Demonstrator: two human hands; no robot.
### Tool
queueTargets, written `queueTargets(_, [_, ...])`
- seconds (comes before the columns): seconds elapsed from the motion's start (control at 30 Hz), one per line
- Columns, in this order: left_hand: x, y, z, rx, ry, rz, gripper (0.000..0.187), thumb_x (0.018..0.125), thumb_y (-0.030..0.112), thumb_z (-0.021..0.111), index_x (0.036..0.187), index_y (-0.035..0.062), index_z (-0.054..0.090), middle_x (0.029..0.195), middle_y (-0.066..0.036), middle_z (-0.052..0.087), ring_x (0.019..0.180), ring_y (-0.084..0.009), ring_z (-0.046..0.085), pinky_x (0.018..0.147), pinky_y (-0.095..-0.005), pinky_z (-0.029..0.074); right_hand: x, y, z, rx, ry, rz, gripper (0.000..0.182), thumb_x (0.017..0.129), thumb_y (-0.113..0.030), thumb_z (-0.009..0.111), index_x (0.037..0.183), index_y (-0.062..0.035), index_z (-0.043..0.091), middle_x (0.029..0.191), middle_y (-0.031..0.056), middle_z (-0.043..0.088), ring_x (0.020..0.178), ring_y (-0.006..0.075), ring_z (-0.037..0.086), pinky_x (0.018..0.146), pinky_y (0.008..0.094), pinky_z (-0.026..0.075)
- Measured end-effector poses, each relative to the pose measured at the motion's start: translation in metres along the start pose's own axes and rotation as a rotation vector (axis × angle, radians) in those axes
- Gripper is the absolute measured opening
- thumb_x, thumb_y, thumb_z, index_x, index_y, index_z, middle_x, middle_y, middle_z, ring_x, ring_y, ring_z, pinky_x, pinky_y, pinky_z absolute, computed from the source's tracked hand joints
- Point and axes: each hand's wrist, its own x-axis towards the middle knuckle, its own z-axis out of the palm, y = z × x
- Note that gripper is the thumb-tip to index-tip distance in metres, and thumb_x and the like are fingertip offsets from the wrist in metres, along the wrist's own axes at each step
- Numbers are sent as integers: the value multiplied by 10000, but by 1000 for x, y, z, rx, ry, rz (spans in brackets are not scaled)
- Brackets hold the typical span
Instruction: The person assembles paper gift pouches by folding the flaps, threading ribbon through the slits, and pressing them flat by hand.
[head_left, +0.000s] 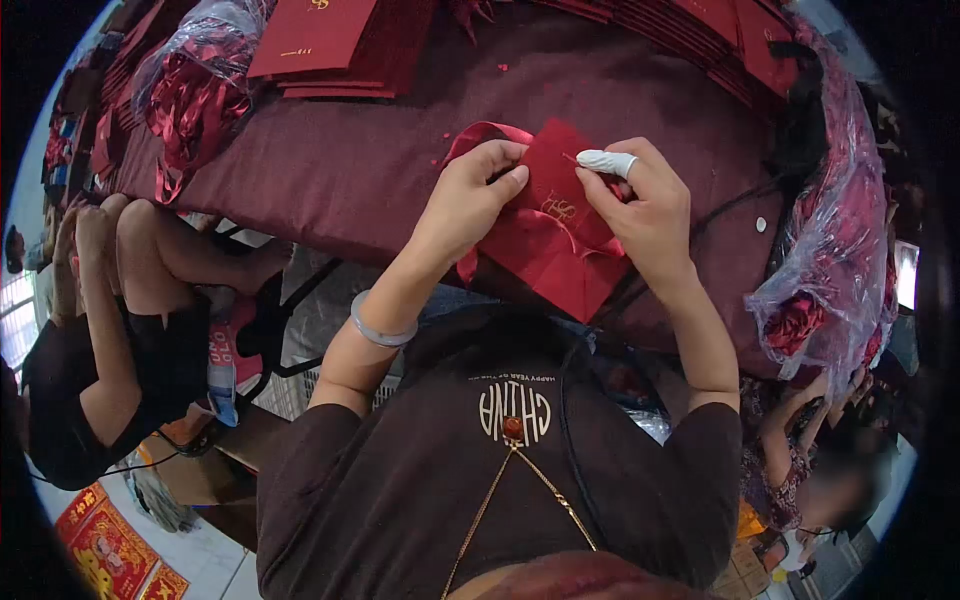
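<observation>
A red paper gift bag [545, 265] with a gold emblem is held over the near edge of the cloth-covered table. My left hand [480, 185] pinches its upper left edge between thumb and fingers. A red ribbon [500, 130] loops out behind that hand, and more ribbon lies across the bag's front. My right hand [640, 195] wears a white finger cot [606, 162] on the index finger. Its thumb and index are closed at the bag's upper right side, by a thin light line on the paper; I cannot tell what they pinch.
Stacked red bags [325, 45] lie at the far left, with another stack [690, 40] at the far right. Plastic-wrapped ribbon bundles [195, 100] and a plastic bag [825, 270] flank the maroon tablecloth [350, 160]. People sit at both sides, a person's arm [100, 300] showing left.
</observation>
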Motion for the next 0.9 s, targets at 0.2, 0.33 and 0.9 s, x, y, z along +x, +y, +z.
queueTargets(0.2, [0, -4, 1, -18, 20, 13, 259, 915, 40, 491, 1154, -56, 515, 1073, -68, 605, 979, -121, 564, 893, -247, 423, 2, 2, -2, 34, 25, -66, 119, 746, -76, 691, 860, -48, 669, 775, 69, 603, 679, 224, 580, 619, 334, 457])
queueTargets(0.33, [1, -4, 0, -35, -8, -18, 271, 911, 31, 486, 1168, -52, 510, 1086, -66, 600, 985, -119, 563, 894, -248, 423, 5, -6, -6, -4, -71, 78, 133, 743, -73, 685, 873, -53, 662, 770, 69, 605, 677, 236, 576, 613, 346, 451])
queueTargets(0.9, [-6, -14, 7, 329, 133, 186, 316, 882, 92, 564, 1168, -41, 553, 1064, -95, 636, 969, -127, 580, 864, -264, 444, 10, 5, 13, -240, -126, -177, 76, 755, -115, 659, 773, -65, 605, 700, 61, 561, 669, 250, 562, 630, 371, 439])
